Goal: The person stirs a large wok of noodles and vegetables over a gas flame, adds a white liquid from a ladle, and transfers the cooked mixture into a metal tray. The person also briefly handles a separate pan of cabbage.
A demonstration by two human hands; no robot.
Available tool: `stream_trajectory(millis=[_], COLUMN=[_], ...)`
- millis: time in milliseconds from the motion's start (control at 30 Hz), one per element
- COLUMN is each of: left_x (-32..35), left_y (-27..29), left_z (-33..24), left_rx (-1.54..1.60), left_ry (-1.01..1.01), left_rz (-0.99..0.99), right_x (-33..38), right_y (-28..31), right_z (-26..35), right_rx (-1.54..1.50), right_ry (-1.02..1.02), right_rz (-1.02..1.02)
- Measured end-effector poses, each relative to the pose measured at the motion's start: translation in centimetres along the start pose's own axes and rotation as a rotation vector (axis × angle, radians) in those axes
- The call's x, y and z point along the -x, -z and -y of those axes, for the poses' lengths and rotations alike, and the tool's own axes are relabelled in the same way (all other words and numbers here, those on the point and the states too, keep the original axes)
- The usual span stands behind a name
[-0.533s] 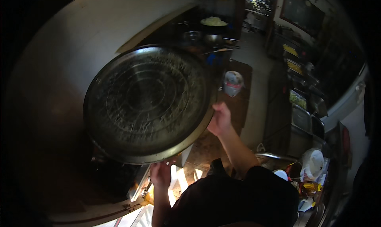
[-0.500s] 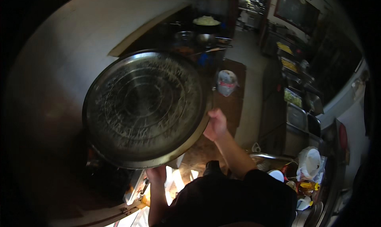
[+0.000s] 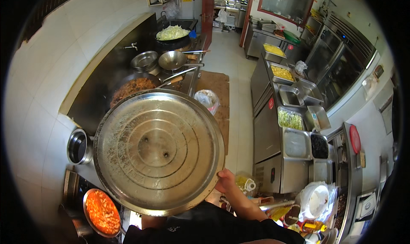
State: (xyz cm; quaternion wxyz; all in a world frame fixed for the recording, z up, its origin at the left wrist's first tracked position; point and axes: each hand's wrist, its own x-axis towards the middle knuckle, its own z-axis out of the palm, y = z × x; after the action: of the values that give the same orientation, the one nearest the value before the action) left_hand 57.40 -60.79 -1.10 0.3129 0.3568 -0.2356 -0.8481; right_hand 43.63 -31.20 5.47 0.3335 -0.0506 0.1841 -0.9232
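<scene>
A large round metal lid [image 3: 158, 158] with stamped rings and two dark spots near its middle fills the space in front of me. Gripping its lower right rim is my right hand [image 3: 225, 181], thumb on the near face and the other fingers behind it. My left hand [image 3: 153, 221] is at the bottom rim; only a strip of it or the wrist shows, and the lid hides its fingers. Just beyond the lid, a wok of brown shredded food [image 3: 133, 89] is partly covered from view. A pan of red saucy food [image 3: 101, 212] sits at the lower left.
Along the left stove stand a wok heaped with pale shredded vegetable [image 3: 172, 32], a metal strainer bowl [image 3: 172, 60] and pots. A steel counter [image 3: 267, 128] with food trays runs along the right. A lined bin [image 3: 207, 99] stands on brown matting. Bottles [image 3: 314, 226] crowd the lower right.
The lid has come down and nearer my body, with both hands still at its rim. My view has turned and brightened, bringing the stove and the red food into sight.
</scene>
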Motion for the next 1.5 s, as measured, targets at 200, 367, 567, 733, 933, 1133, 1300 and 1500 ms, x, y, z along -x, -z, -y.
stream_trajectory(millis=[200,367,567,733,933,1133,1300,1500], left_x=[-6.7,-12.8,-21.1,-28.6,-37.6,-45.1,-54.3,-66.8], left_y=[-3.6,-12.7,-29.1,-45.3,-66.4,-85.2,-93.9,-104.2], left_z=[3.4,6.5,10.5,13.8,18.5,18.8,16.5,16.3], left_rx=[-0.005,-0.007,-0.008,0.019,0.083,0.088,-0.068,-0.697], left_ry=[-0.023,-0.016,-0.03,-0.138,-0.339,-0.595,-0.86,-1.152], left_rz=[-0.104,-0.119,-0.01,0.098,0.219,0.266,0.436,0.169], right_x=[-10.1,-18.5,-20.2,-19.7,-22.9,-31.3,-37.6,-50.1], right_y=[8.9,10.2,25.8,33.0,46.5,45.9,51.3,57.0], right_z=[7.0,15.5,22.8,26.1,37.3,57.2,67.5,72.7], right_rx=[-0.077,0.541,1.592,1.419,1.579,1.044,1.263,1.861], right_ry=[-0.128,-0.258,-0.735,-1.05,-0.93,-0.753,-0.948,-0.645], right_rz=[0.228,-0.125,-0.558,-0.705,-0.831,-0.945,-0.71,-0.751])
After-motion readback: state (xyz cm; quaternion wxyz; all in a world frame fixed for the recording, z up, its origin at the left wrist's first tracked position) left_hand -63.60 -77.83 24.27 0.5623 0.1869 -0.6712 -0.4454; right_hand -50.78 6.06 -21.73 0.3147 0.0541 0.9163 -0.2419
